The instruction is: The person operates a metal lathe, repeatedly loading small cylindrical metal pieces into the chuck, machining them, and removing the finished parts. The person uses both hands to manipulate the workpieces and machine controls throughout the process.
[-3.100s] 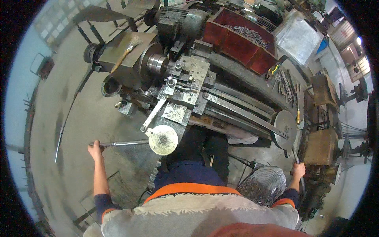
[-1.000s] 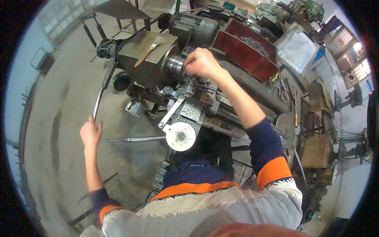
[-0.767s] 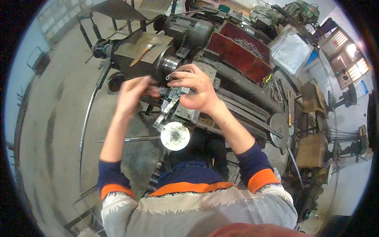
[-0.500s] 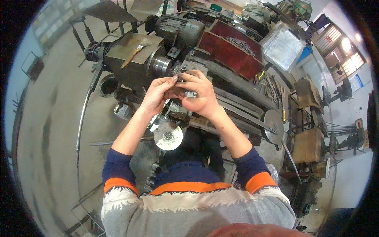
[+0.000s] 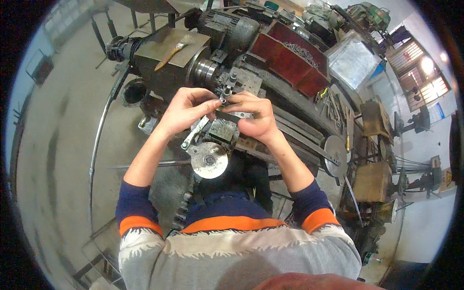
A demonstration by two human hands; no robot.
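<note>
Over the lathe's cross slide, my left hand (image 5: 186, 113) and my right hand (image 5: 256, 118) meet fingertip to fingertip. Between them is a small metal part (image 5: 223, 100), pinched by the left thumb and fingers; its exact kind is too small to make out. The right fingertips close on its other side. Just beyond the fingers stands the tool post (image 5: 247, 79) with upright bolts. The lathe chuck (image 5: 205, 71) is to the far left of my hands. Below them are a lever handle (image 5: 194, 133) and a round pale handwheel (image 5: 209, 160).
A wooden-handled brush (image 5: 174, 54) lies on the headstock (image 5: 159, 53). Behind the lathe are a motor (image 5: 229, 29) and a dark red tray (image 5: 275, 55) holding many small metal parts. Hand tools (image 5: 333, 111) lie at the right, near another round wheel (image 5: 334, 150). A long rod (image 5: 99, 140) slants down at the left.
Both hands have come a little nearer to me, and the fingers have opened out so the small metal part shows. The view has shifted slightly, uncovering the lever handle.
</note>
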